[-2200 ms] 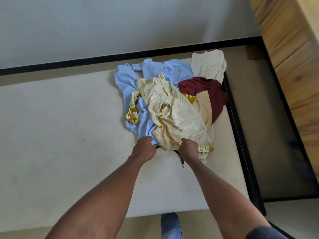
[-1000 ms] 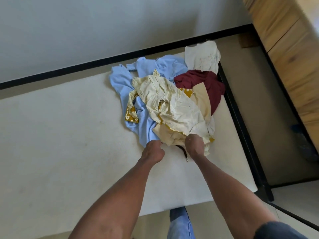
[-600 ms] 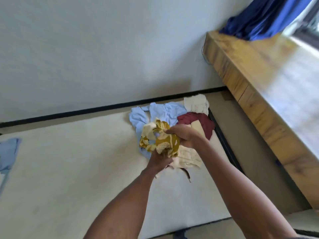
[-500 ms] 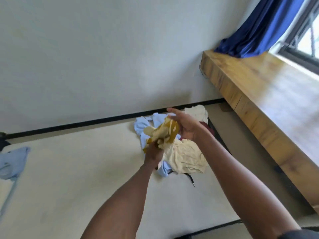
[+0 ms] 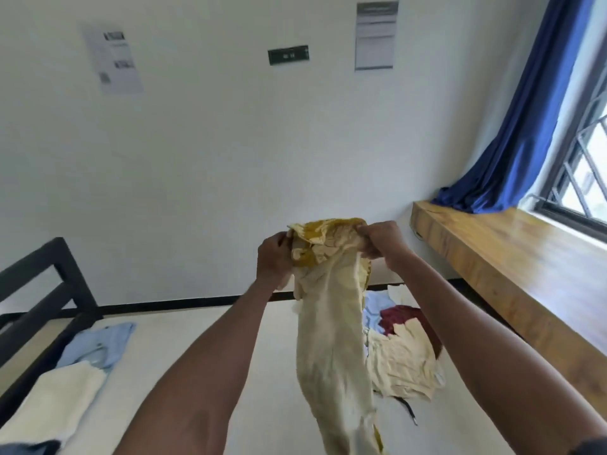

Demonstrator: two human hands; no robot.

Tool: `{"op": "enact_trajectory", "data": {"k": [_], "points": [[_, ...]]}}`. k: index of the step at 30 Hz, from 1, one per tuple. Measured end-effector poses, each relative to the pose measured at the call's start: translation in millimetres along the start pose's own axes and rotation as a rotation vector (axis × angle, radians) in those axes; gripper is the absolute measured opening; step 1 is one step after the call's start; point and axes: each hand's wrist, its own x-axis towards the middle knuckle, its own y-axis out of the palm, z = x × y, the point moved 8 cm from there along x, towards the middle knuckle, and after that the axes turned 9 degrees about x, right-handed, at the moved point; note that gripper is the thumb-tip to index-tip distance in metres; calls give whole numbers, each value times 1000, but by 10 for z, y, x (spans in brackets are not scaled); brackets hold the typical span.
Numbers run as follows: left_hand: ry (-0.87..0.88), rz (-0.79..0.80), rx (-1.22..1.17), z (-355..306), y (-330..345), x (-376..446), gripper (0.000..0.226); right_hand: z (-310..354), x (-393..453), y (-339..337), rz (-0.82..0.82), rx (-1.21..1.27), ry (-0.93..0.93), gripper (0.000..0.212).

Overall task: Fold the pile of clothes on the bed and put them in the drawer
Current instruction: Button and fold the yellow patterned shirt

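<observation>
Both hands [image 5: 328, 254] grip cream garment [image 5: 331, 339]

Both bare forearms rise from the lower edge of the frame toward its centre. The left hand [image 5: 274, 261] and the right hand [image 5: 382, 239] are close together at similar height, fingers curled, each gripping the cream garment [image 5: 331, 323].

Both hands held a cream garment [image 5: 331, 339] up above the bed [image 5: 256, 372]: the left hand [image 5: 274, 259] and right hand [image 5: 381, 239] gripped its bunched mustard-patterned top. Right of the garment, the clothes pile [image 5: 402, 353] lay on the bed.
</observation>
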Motion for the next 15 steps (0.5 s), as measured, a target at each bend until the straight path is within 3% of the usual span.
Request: {"op": "enact_trajectory", "data": {"k": [2,4,7,9,12,14,15], "points": [[69,-40,105,-108,-185,2,36,179,2,-84,-138,-339,-126,42],[119,-94,212,-172,-323,16,35,274,-39,-82,-163,-403,-189,47],[-44,-150,-13,-155,-528,46,33,189,-192,86,140,106,-36,32],[-192,-164,-205,-107,-633,73,35,121,-331,205,332,238,41,43],[-232,-162,-271,-229,-777,95,35,79,-514,264,448,-120,-32,62],[-254,-223,-300,-309,-907,72,37,-17,-575,266,567,-333,11,44],[-268,-238,-326,-338,-961,44,39,-57,-525,211,545,-402,55,32]]}}
